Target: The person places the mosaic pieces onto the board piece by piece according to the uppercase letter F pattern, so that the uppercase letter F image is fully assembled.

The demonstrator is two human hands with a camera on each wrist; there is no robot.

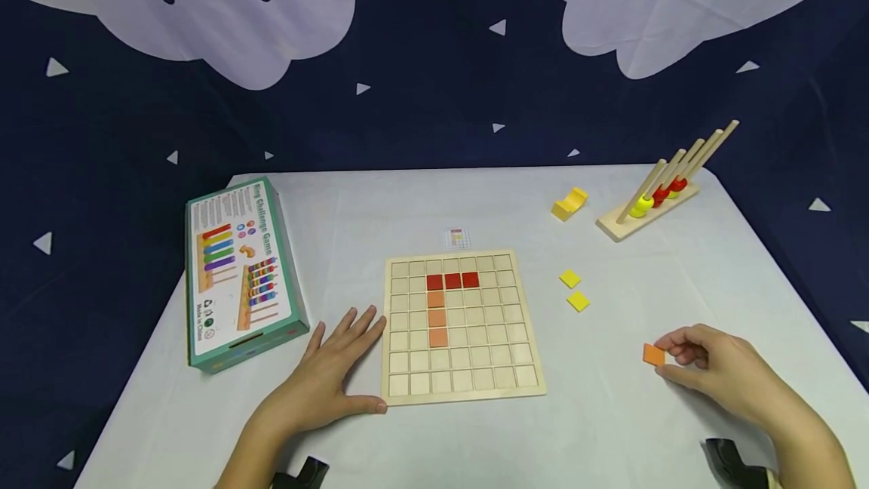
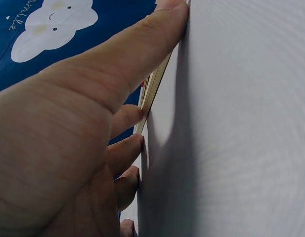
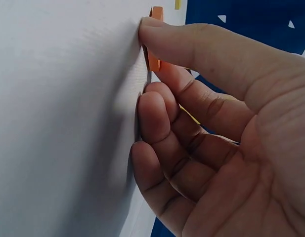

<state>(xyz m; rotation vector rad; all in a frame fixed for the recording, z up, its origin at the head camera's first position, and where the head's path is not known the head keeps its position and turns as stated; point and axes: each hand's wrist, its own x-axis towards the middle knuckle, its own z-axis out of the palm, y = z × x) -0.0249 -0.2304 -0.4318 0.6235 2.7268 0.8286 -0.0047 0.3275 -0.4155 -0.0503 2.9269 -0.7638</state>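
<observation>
My right hand (image 1: 723, 368) pinches an orange square tile (image 1: 654, 355) between thumb and index finger, low over the right part of the table; the right wrist view shows the same orange tile (image 3: 154, 42) edge-on. Spread out on the table, my left hand (image 1: 333, 376) touches the left edge of a wooden grid board (image 1: 475, 361) with its fingers and thumb. On that board lie three red tiles (image 1: 452, 281) in a row, and three lighter orange tiles (image 1: 437, 318) run down beneath the leftmost one. Two yellow tiles (image 1: 574, 289) lie right of the board.
A small printed pattern card (image 1: 457, 238) lies behind the board. At the left stands a green game box (image 1: 247, 270). Toward the back right are a curved yellow block (image 1: 569, 204) and a wooden peg stand (image 1: 648, 213) with yellow and red beads. White cloth covers the table (image 1: 577, 429).
</observation>
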